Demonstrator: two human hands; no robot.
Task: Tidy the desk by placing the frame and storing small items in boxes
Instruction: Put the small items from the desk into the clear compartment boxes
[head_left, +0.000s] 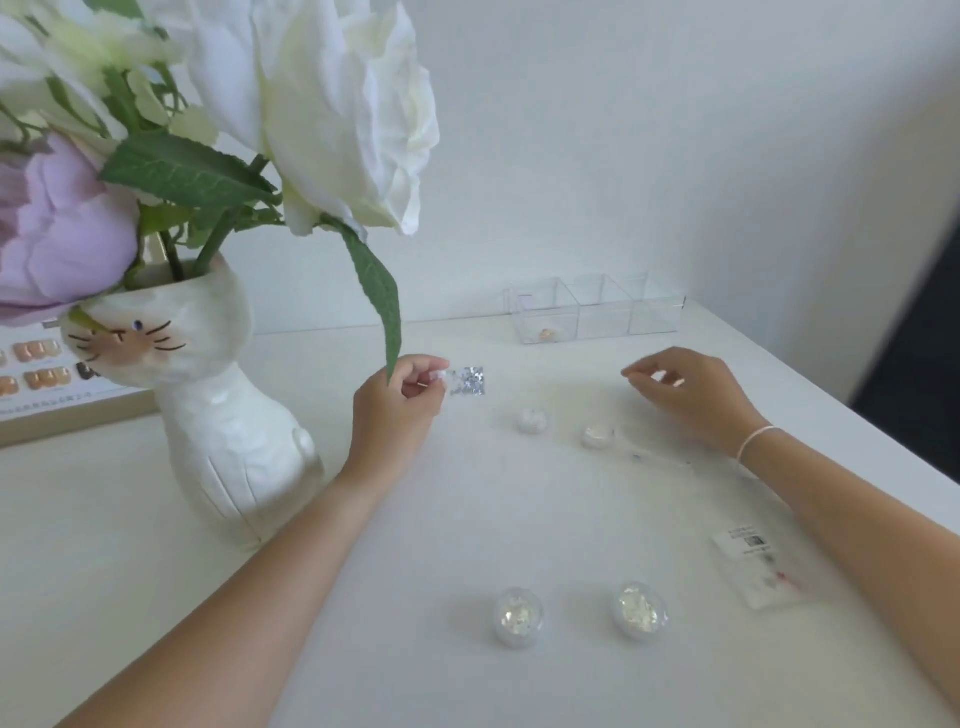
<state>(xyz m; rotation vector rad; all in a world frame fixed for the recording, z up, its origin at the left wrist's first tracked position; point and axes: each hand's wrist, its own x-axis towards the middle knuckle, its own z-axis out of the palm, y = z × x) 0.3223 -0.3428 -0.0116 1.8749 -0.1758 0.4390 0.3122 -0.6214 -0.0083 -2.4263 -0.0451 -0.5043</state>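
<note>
Left hand (397, 400) pinches a glittery square packet (467, 382); right hand (685, 395) loosely curled, seemingly empty.

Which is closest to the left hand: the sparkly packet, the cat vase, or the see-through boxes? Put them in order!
From the left hand:
1. Sparkly packet, pinched at its fingertips.
2. Cat vase, standing to its left.
3. See-through boxes, far off by the back wall, to the right.

L hand (397, 400) w/ glitter packet (467, 382)
</note>
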